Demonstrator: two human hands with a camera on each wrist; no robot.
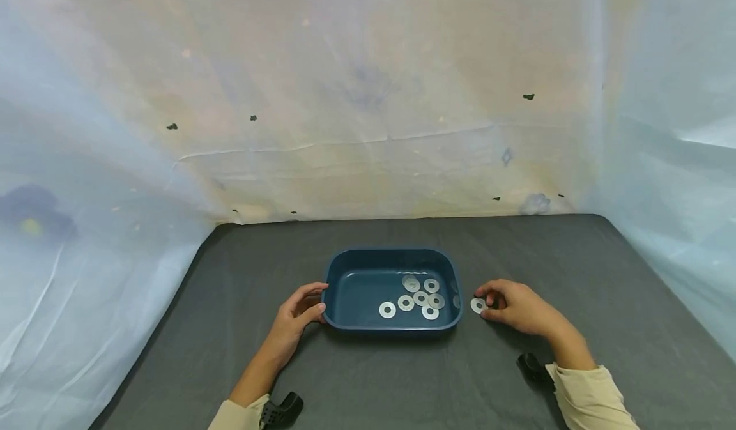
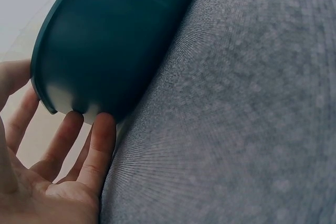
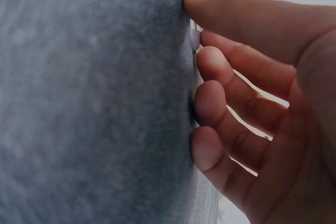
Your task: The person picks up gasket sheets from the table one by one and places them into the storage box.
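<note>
Washer (image 1: 478, 305) half hidden under right-hand fingers (image 1: 493, 300)

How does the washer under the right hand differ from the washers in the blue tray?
The lone washer lies on the dark table cloth, just outside the tray's right wall; the tray washers lie inside the blue tray. The right hand has its fingertips at the lone washer; no hand touches the tray washers, while the left hand touches the tray's left end. All look like flat silver rings.

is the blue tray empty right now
No, the head view shows several metal washers lying inside the blue tray, toward its right side.
</note>
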